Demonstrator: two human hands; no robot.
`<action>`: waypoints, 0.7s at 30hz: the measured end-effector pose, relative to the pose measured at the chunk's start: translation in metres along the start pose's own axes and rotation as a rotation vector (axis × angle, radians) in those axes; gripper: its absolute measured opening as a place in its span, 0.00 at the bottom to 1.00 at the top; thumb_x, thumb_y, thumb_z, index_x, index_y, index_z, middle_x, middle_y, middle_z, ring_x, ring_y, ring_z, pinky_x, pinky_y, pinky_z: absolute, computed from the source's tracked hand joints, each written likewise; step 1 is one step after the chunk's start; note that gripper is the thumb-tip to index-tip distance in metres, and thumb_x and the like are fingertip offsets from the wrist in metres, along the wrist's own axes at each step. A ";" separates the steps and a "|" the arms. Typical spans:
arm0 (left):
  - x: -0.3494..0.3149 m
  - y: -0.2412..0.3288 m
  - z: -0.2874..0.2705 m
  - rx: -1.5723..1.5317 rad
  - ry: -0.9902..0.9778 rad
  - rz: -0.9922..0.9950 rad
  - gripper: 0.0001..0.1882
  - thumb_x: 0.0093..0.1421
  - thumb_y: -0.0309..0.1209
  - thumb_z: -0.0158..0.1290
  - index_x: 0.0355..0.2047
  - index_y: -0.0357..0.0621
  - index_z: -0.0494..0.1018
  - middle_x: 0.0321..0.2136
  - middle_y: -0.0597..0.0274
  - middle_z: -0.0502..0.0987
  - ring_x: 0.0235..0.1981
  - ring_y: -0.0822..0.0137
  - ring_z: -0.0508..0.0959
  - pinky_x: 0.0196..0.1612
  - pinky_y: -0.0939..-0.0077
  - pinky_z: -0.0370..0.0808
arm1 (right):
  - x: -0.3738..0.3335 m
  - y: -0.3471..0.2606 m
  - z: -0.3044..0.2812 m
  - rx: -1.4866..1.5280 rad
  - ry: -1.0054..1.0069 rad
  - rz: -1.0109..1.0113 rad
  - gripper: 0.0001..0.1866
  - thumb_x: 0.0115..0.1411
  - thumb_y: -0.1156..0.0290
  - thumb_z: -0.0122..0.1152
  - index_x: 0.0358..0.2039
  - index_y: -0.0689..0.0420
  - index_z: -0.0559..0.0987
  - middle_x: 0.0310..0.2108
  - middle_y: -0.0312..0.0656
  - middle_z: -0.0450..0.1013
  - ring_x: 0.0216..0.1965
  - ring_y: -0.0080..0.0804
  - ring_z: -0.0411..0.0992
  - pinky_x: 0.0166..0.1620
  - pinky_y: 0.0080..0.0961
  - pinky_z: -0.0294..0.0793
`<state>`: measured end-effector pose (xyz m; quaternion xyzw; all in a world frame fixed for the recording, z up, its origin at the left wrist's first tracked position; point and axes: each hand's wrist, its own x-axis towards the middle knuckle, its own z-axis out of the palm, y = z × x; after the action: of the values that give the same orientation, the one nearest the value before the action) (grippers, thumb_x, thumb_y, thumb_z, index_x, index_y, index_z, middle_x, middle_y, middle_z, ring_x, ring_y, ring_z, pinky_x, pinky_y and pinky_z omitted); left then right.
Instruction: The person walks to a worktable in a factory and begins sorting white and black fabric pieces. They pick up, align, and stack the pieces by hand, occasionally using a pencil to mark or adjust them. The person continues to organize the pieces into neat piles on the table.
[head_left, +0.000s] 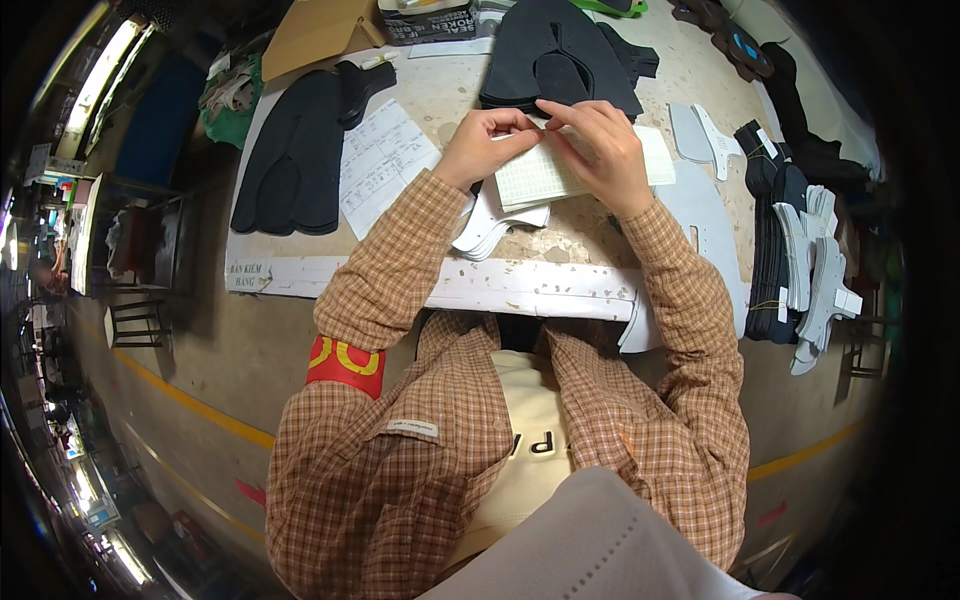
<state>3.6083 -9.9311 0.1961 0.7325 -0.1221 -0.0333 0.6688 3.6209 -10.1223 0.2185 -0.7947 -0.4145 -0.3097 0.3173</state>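
Note:
My left hand [488,148] and my right hand [602,158] meet above the table, fingertips pinched together. Whatever lies between them is too small to make out. Right beneath them is a pale green sheet with a fine printed grid [540,180], partly covered by my fingers. It overlaps a small stack of white cut pieces [490,228] near the table's front edge. Just beyond my fingertips rests a stack of black cut panels [518,60] with slots in the middle.
Another stack of black panels [300,160] lies at the left, beside a written paper [385,165]. A cardboard box [320,40] stands at the back left. Grey panels [695,205] lie right of my hands. Bundled black and white pieces [785,250] sit at the table's right edge.

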 end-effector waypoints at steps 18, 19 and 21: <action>0.008 0.001 -0.018 -0.263 0.266 0.058 0.12 0.56 0.25 0.55 0.41 0.36 0.76 0.35 0.61 0.78 0.34 0.76 0.76 0.38 0.84 0.73 | 0.005 0.025 -0.016 0.542 0.228 0.403 0.17 0.54 0.74 0.61 0.46 0.53 0.77 0.32 0.34 0.76 0.35 0.18 0.73 0.40 0.17 0.73; 0.009 0.001 -0.021 -0.325 0.263 0.093 0.18 0.56 0.23 0.54 0.48 0.37 0.72 0.38 0.59 0.77 0.38 0.75 0.76 0.41 0.83 0.73 | 0.006 0.029 -0.020 0.510 0.183 0.430 0.15 0.54 0.73 0.62 0.44 0.53 0.78 0.32 0.33 0.76 0.35 0.18 0.73 0.40 0.17 0.73; 0.012 -0.002 -0.026 -0.233 0.317 0.113 0.22 0.56 0.22 0.54 0.52 0.37 0.68 0.39 0.59 0.77 0.39 0.74 0.76 0.42 0.84 0.73 | 0.006 0.035 -0.026 0.441 0.070 0.455 0.12 0.54 0.71 0.63 0.40 0.53 0.80 0.32 0.32 0.77 0.35 0.19 0.74 0.41 0.19 0.73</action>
<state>3.6255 -9.9086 0.1979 0.6383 -0.0517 0.1059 0.7607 3.6477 -10.1555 0.2304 -0.7679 -0.2722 -0.1607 0.5572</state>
